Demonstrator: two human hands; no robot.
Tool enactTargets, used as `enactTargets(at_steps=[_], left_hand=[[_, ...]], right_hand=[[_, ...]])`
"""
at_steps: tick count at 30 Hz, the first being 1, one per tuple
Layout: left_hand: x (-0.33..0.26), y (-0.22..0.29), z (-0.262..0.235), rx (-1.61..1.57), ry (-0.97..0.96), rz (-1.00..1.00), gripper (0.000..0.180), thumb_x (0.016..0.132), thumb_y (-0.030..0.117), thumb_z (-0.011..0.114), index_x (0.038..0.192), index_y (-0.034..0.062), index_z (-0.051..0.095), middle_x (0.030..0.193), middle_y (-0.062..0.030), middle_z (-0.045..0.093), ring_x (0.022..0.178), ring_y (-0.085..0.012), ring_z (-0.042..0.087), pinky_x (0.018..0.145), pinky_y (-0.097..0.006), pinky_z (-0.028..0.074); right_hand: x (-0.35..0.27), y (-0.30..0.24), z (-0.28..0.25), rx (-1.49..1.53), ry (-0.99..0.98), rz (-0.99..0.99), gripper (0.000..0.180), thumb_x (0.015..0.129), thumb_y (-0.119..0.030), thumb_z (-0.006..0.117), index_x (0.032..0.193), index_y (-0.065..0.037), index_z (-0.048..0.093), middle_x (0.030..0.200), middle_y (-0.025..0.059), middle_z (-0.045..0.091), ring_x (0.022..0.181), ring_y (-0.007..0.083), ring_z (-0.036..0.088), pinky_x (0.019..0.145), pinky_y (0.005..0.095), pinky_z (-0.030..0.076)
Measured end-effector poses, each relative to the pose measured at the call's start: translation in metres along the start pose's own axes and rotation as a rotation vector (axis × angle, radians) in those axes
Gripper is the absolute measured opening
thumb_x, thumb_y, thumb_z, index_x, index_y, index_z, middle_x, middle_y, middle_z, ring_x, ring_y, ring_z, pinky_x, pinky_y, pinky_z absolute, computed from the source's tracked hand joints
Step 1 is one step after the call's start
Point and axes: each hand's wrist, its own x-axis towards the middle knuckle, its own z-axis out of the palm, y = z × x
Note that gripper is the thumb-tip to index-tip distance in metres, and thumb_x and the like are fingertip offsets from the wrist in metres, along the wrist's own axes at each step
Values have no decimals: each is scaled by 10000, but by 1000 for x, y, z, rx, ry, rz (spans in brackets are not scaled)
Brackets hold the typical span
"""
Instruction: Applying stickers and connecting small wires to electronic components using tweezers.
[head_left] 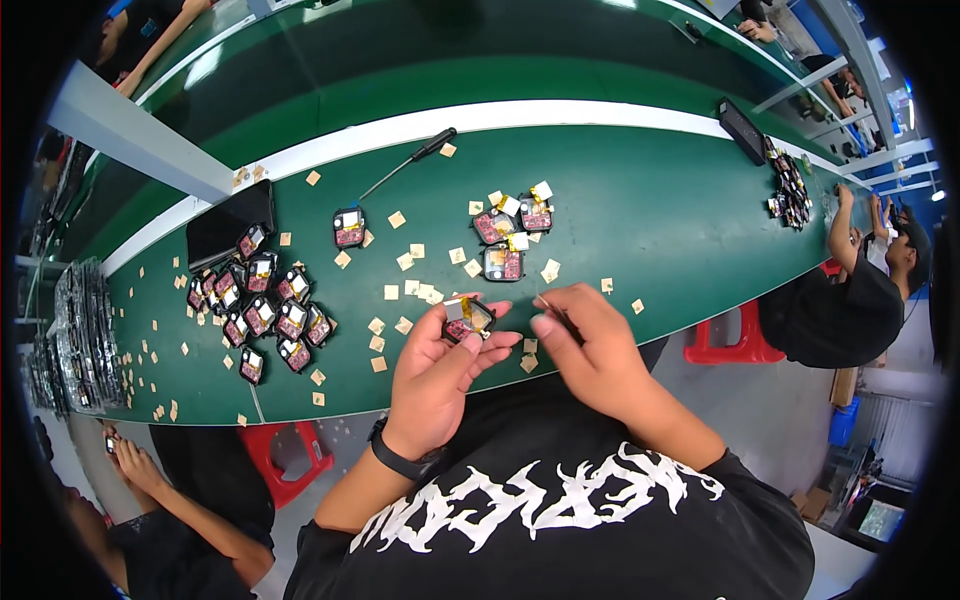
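My left hand (432, 385) is closed around the edge of a small open device housing (466, 322), black-rimmed with a red circuit board, a silver-white block and yellow tape inside. Just right of it, my right hand (596, 345) has thumb and forefinger pinched together. A thin, pale tip shows at those fingers, too small to name. Beyond my hands, a cluster of similar open housings (503, 263) lies on the green table (640, 220), some with white blocks on yellow tape. One more housing (349, 228) sits by itself to the left.
Many small tan squares (397, 219) are scattered over the table. A screwdriver (420, 157) lies near the far edge. At left are a heap of housings (260, 315), a black tray (215, 228) and stacked clear trays (85, 340). Co-workers sit on both sides.
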Motion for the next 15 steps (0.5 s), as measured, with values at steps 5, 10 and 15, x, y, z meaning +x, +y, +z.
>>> enactTargets(at_steps=[5,10,15], left_hand=[[2,-9,-1,202,83,48,371,1067,73,466,1425,-16,433,1326,-206,605,1116,-279,703,951,-354,576],[5,-17,3,271,135,93,367,1063,21,475,1420,-56,442,1275,-165,612,1143,-259,688,958,-335,575],[8,-26,7,326,192,172,393,1048,-9,500,1430,-76,440,1243,-161,629,1124,-242,692,959,-328,578]], right_hand=[[0,-5,-9,-78,-42,66,257,981,-185,681,814,8,654,660,120,591,556,260,569,530,354,440],[2,-9,-7,-131,-185,204,249,984,-160,672,825,16,597,671,132,621,578,290,610,546,371,467],[-6,-5,4,161,-160,178,183,1000,-89,620,1081,14,492,746,133,680,648,229,646,594,345,492]])
